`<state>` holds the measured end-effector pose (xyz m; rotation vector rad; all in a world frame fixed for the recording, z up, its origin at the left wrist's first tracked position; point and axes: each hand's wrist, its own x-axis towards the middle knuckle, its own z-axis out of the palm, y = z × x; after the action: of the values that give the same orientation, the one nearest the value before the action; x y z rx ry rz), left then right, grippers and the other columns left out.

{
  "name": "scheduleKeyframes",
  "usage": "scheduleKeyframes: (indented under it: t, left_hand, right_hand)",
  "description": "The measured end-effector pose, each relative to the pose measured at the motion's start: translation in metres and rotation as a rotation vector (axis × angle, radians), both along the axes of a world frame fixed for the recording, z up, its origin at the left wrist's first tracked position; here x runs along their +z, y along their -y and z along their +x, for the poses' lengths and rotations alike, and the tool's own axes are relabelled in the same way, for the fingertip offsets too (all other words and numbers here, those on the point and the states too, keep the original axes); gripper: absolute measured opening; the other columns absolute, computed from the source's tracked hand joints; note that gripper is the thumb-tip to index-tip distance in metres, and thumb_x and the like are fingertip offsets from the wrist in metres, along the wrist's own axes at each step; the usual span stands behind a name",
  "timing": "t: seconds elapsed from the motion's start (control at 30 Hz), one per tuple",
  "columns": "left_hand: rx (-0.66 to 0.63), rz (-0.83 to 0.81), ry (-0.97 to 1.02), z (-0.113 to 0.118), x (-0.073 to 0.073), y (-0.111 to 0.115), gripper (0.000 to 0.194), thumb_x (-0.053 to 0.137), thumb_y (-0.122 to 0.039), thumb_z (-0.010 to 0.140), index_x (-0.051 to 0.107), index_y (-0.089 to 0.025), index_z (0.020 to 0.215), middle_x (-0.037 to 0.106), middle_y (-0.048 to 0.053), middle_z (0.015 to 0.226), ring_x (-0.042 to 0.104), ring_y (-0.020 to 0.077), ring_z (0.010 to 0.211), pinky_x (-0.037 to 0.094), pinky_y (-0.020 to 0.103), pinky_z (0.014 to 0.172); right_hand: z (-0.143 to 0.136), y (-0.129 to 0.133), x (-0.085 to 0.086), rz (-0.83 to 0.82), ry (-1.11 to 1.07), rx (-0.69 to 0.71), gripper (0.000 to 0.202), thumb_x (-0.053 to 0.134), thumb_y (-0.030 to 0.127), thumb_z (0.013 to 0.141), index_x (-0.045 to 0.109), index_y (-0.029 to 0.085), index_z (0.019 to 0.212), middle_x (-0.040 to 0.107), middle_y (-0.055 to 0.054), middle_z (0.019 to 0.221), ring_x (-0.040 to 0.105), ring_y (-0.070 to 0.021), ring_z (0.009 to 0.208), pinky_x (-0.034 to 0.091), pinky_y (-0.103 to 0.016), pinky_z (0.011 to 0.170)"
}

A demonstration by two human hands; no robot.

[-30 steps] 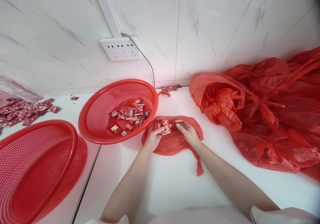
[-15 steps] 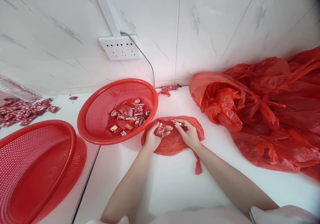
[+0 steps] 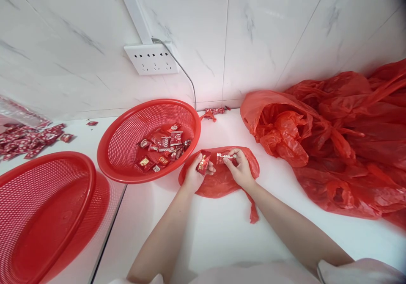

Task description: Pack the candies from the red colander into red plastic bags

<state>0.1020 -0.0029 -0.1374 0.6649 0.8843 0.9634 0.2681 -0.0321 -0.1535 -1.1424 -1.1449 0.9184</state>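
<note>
**A:** ok so what's in the person's hands?

**B:** Shiny red packet (image 3: 203, 162) with gold print, kinda pillow-shaped, pinched between thumb and fingers of the left hand (image 3: 193, 175). The right hand (image 3: 240, 170) has its fingertips closed on a red-and-white packet (image 3: 223, 158), also glossy. Both are over the thin red bag (image 3: 217, 187), and they're apart from each other.

**A:** Bag's lying down?

**B:** Yep, spread out low and see-through, crinkly, with a twisted strip trailing toward the person. It's on a smooth white tabletop (image 3: 222, 233).

**A:** And around that?

**B:** Just left of the bag is a round red mesh basket (image 3: 106, 165), plastic, smooth thick rim, small wrapped pieces (image 3: 165, 144) loose on its bottom. Nearer the person and further left there's another mesh basket (image 3: 90, 182), partly out of view. Behind that one, a heap of patterned red packets (image 3: 28, 140) beside some clear plastic (image 3: 22, 112).

**A:** Right side?

**B:** Big rumpled mound of red plastic bags (image 3: 349, 148), all folds and knots. Behind everything, glossy marbled wall panels (image 3: 269, 34) with a flat white socket panel (image 3: 152, 59) and a thin grey cable (image 3: 187, 74).
</note>
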Motion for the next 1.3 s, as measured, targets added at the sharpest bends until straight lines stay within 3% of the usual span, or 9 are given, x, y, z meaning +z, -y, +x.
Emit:
scheduleKeyframes:
  t: [0.07,0.2,0.33,0.47,0.7,0.8,0.9,1.03,1.3]
  left_hand:
    - [0.059,0.118,-0.04,0.0027,-0.0023,0.001,0.025,0.07,-0.039,0.077,0.07,-0.017,0.088,0.07,0.003,0.076,0.067,0.0166,0.074,0.05,0.026,0.065]
    - [0.062,0.285,-0.075,0.0051,-0.0061,0.0005,0.035,0.075,-0.025,0.074,0.065,-0.022,0.107,0.071,0.002,0.101,0.065,0.0163,0.097,0.048,0.027,0.087]
    - [0.02,0.25,-0.066,0.0011,-0.0067,-0.0008,0.033,0.072,-0.029,0.076,0.064,-0.022,0.107,0.07,0.001,0.09,0.065,0.0138,0.081,0.05,0.026,0.076]
    - [-0.127,0.349,-0.304,0.001,-0.0055,0.0015,0.027,0.072,-0.038,0.076,0.068,-0.018,0.093,0.06,-0.003,0.065,0.054,0.009,0.056,0.041,0.021,0.055]
    - [-0.23,0.483,-0.514,0.0089,-0.0044,0.0077,0.027,0.069,-0.042,0.077,0.064,-0.015,0.073,0.058,-0.003,0.063,0.049,0.0093,0.056,0.038,0.022,0.055]
    - [-0.189,0.456,-0.48,0.0068,-0.0034,0.0062,0.027,0.07,-0.042,0.076,0.063,-0.016,0.073,0.058,-0.003,0.064,0.049,0.0096,0.058,0.038,0.022,0.057]
    - [-0.145,0.422,-0.416,0.0044,-0.0024,0.0037,0.028,0.072,-0.042,0.074,0.062,-0.016,0.074,0.059,-0.003,0.068,0.051,0.0103,0.062,0.04,0.023,0.062]
    - [-0.151,0.437,-0.421,0.0032,-0.0029,0.003,0.028,0.07,-0.043,0.075,0.061,-0.017,0.074,0.057,-0.003,0.067,0.049,0.0102,0.061,0.039,0.023,0.061]
    - [-0.34,0.535,-0.39,0.0061,-0.0038,0.0053,0.029,0.056,-0.042,0.089,0.055,-0.017,0.075,0.057,-0.002,0.072,0.052,0.0114,0.068,0.041,0.023,0.066]
  right_hand:
    - [-0.0011,-0.0004,-0.0025,0.008,-0.016,-0.04,0.025,0.063,0.04,0.084,0.05,0.024,0.098,0.059,-0.004,0.093,0.06,-0.0183,0.082,0.053,-0.034,0.077]
    - [-0.0012,-0.0008,-0.0047,0.057,0.034,-0.111,0.03,0.068,0.038,0.081,0.054,0.022,0.102,0.063,-0.006,0.101,0.063,-0.021,0.093,0.054,-0.037,0.082]
    - [0.0014,0.0,-0.0035,0.055,-0.01,-0.051,0.024,0.063,0.04,0.086,0.059,0.022,0.101,0.066,-0.005,0.097,0.065,-0.02,0.09,0.056,-0.035,0.079]
    - [0.0023,0.0011,-0.0012,0.021,-0.025,0.064,0.024,0.053,0.043,0.092,0.06,0.022,0.101,0.069,-0.004,0.085,0.067,-0.0188,0.079,0.056,-0.033,0.072]
    - [0.0001,0.0007,-0.0009,-0.005,-0.061,0.115,0.025,0.058,0.041,0.089,0.055,0.022,0.104,0.064,-0.003,0.083,0.063,-0.0164,0.071,0.053,-0.029,0.062]
    - [0.0022,-0.0018,-0.0011,-0.041,-0.03,0.153,0.024,0.054,0.045,0.091,0.053,0.022,0.087,0.056,0.0,0.076,0.056,-0.0145,0.066,0.05,-0.027,0.06]
    - [0.0046,-0.0031,-0.0001,-0.059,0.112,0.225,0.038,0.049,0.049,0.092,0.043,0.021,0.068,0.045,0.002,0.063,0.046,-0.0128,0.058,0.042,-0.026,0.054]
    - [0.0058,-0.0008,0.0033,0.002,0.242,0.296,0.036,0.049,0.046,0.093,0.045,0.019,0.068,0.043,0.003,0.063,0.041,-0.0115,0.058,0.035,-0.026,0.055]
    - [0.0079,-0.0012,0.0018,-0.062,0.171,0.376,0.043,0.048,0.049,0.091,0.042,0.019,0.061,0.043,0.003,0.058,0.04,-0.0108,0.054,0.033,-0.025,0.052]
